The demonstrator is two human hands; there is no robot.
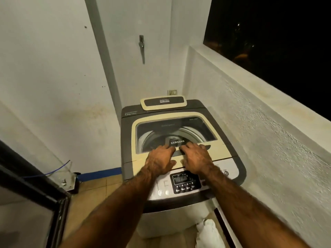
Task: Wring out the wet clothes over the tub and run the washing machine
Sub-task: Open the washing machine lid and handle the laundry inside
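Laid palm-down on front of lid (221,151): left hand (159,160), right hand (197,158), side by side. Straight, closed fingers (169,149), tips perhaps in handle (177,152).

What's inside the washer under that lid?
Through the lid window only the steel drum wall shows. The drum bottom is hidden by the left hand and right hand; clothes unconfirmed.

Carrier: tan tiled floor (100,187).
Back corner: grey-and-cream top-loading washing machine (172,120), standing.
Near edge: crumpled white cloth (209,233), beside machine's base.
Left edge: small dark box (73,185).
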